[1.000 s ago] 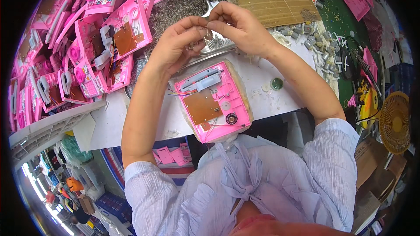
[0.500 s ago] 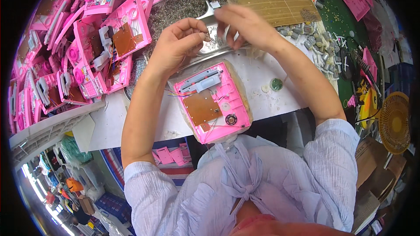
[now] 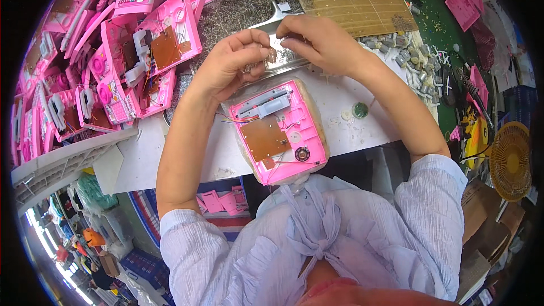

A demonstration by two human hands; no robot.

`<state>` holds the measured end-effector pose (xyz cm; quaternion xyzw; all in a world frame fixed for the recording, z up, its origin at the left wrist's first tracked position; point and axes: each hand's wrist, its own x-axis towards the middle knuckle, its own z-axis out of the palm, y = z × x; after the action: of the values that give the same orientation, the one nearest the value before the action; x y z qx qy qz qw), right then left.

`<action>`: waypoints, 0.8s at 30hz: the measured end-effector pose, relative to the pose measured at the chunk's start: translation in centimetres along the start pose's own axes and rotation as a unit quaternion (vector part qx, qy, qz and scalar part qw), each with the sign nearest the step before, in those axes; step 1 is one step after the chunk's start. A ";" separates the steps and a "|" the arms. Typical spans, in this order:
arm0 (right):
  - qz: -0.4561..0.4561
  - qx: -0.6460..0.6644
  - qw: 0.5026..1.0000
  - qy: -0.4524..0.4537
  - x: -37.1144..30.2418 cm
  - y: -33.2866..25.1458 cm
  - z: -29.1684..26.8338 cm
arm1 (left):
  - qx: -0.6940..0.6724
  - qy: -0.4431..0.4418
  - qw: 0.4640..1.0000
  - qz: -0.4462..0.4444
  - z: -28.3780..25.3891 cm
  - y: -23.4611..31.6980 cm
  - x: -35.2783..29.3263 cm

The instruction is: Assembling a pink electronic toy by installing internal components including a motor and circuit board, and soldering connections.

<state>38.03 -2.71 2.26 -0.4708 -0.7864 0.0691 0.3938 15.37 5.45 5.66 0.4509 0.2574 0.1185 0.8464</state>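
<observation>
My left hand (image 3: 238, 59) is raised over the near edge of a shiny metal tray (image 3: 286, 67), its thumb and forefinger pinched together. Facing it across the tray, my right hand (image 3: 320, 44) also has thumb and fingertips closed together. Whatever sits in either pinch is too small to make out. Small dark metal pieces (image 3: 243, 8), probably screws, fill the tray's far part. Between my forearms lies an opened pink plastic housing (image 3: 309, 130) on a padded rest. It carries a brown circuit board (image 3: 263, 140), a grey sliding mechanism (image 3: 272, 106), thin wires and a round black speaker (image 3: 302, 153).
Many similar pink housings (image 3: 122, 79) are piled at the left. A brown cardboard sheet (image 3: 362, 3) with small metal pieces lies behind the tray. Grey motor-like cylinders (image 3: 411, 54) are heaped at right. A small green round container (image 3: 360, 110) and a yellow fan (image 3: 511, 161) stand at right.
My right hand has stopped its blurred motion and its fingers have come together over the tray. My left hand stays nearly in place. The housing appears only slightly shifted.
</observation>
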 end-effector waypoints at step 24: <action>0.026 0.012 0.998 0.053 0.0 -2.9 -0.6 | 0.119 0.072 0.990 -0.005 1.6 0.4 0.3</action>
<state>36.48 -4.48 4.06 -0.4899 -0.7507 0.0633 0.4386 16.52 4.67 6.61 0.5377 0.3322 0.1151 0.7664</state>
